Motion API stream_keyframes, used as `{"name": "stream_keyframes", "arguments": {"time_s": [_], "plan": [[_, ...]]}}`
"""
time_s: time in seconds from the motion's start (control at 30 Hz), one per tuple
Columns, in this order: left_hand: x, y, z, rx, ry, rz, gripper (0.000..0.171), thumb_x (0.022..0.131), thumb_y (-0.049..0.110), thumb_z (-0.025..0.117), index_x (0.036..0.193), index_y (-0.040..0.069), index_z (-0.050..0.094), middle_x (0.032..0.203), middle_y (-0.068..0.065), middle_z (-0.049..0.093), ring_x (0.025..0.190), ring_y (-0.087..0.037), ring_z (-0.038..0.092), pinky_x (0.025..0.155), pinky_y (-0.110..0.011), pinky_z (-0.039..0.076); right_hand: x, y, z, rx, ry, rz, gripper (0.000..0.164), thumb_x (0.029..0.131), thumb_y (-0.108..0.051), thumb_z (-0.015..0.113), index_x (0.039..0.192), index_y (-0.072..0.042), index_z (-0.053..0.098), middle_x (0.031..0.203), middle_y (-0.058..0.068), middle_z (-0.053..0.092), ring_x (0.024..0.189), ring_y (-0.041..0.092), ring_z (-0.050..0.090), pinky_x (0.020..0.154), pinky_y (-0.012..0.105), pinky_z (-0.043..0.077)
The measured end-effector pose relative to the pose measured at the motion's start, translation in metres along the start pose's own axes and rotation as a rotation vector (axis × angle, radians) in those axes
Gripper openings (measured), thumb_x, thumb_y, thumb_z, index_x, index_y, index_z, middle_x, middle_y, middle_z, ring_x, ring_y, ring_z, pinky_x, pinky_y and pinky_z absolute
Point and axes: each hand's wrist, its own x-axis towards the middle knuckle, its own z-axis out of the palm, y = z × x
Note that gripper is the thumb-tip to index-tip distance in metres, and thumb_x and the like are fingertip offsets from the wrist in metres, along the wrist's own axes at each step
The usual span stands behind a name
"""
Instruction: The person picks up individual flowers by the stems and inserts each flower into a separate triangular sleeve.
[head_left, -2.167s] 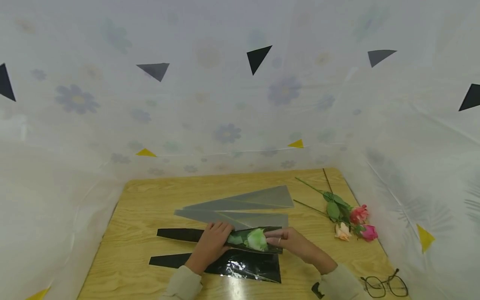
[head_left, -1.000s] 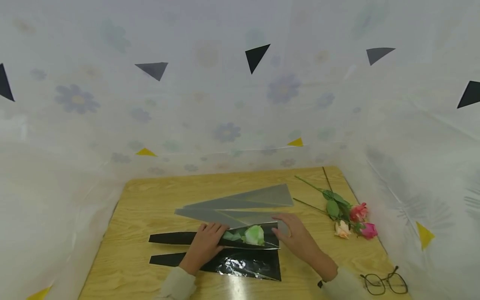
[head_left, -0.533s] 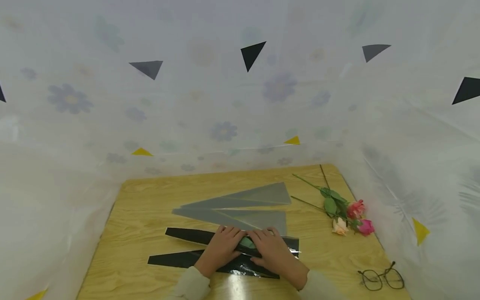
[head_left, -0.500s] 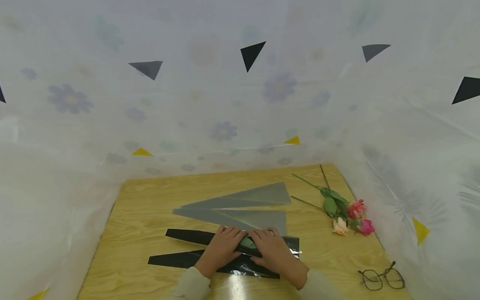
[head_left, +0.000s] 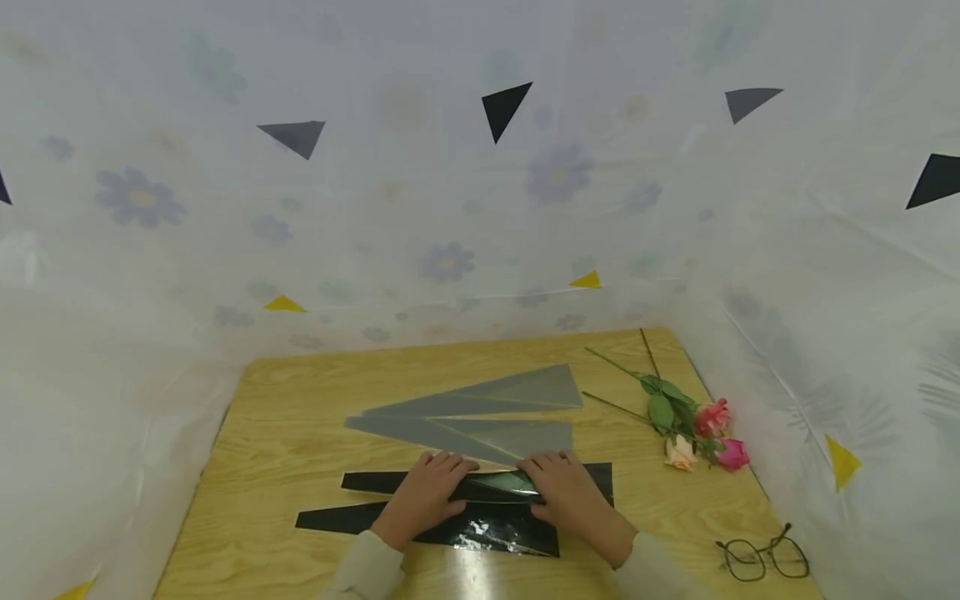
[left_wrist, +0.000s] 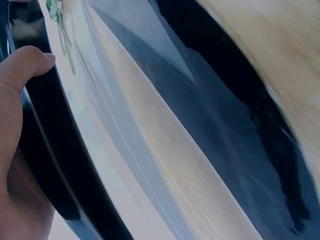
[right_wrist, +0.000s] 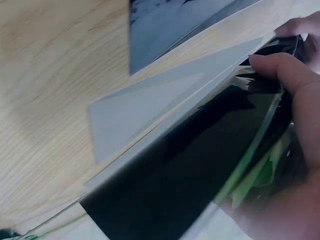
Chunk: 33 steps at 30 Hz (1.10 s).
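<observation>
Both hands hold a black flower sleeve [head_left: 375, 482] with a clear front, level over the near part of the table. Pale green of the rose inside [head_left: 504, 481] shows between the hands; its bloom is hidden by the right hand. My left hand [head_left: 427, 492] grips the sleeve left of centre, its thumb across the black film [left_wrist: 55, 110] in the left wrist view. Toward the wide end, my right hand [head_left: 567, 496] grips it with the thumb on the near side. In the right wrist view a green leaf [right_wrist: 262, 175] lies by the palm.
A second black sleeve [head_left: 480, 529] lies just in front, partly under the forearms. Two grey sleeves [head_left: 495, 392] lie behind the hands. Three loose roses [head_left: 712, 417] rest at the back right, and eyeglasses [head_left: 763, 558] at the front right. White sheeting [head_left: 450, 208] surrounds the table.
The right hand has come from the bloom at the open end to grip the sleeve. Over the last half second the hands have moved apart and the sleeve has shifted slightly right.
</observation>
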Motion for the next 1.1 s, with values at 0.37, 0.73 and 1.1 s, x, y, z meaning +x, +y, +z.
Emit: {"name": "stream_keyframes", "arguments": {"time_s": [0.37, 0.73, 1.1], "plan": [[-0.022, -0.023, 0.005, -0.125, 0.015, -0.027, 0.034, 0.082, 0.037, 0.068, 0.108, 0.016, 0.06, 0.098, 0.006, 0.059, 0.085, -0.011, 0.055, 0.075, -0.036, 0.047, -0.016, 0.032, 0.01, 0.002, 0.079, 0.044, 0.063, 0.064, -0.043, 0.082, 0.114, -0.012, 0.06, 0.105, 0.002, 0.058, 0.098, 0.022, 0.054, 0.082, 0.045, 0.042], [-0.022, -0.03, 0.0, -0.146, -0.001, -0.07, 0.034, 0.083, 0.038, 0.067, 0.108, 0.016, 0.06, 0.096, 0.005, 0.058, 0.086, -0.013, 0.053, 0.076, -0.038, 0.044, -0.017, 0.04, 0.01, 0.06, 0.065, 0.067, 0.06, 0.066, -0.04, 0.081, 0.115, -0.013, 0.059, 0.106, 0.003, 0.058, 0.096, 0.023, 0.054, 0.081, 0.048, 0.041], [-0.006, -0.054, 0.009, -0.125, 0.052, -0.105, 0.041, 0.083, 0.036, 0.068, 0.118, 0.017, 0.055, 0.111, 0.001, 0.059, 0.102, -0.019, 0.054, 0.086, -0.045, 0.041, 0.004, 0.062, 0.015, -0.001, 0.066, 0.103, 0.065, 0.069, -0.041, 0.079, 0.123, -0.013, 0.057, 0.115, 0.004, 0.057, 0.102, 0.026, 0.054, 0.082, 0.049, 0.041]]}}
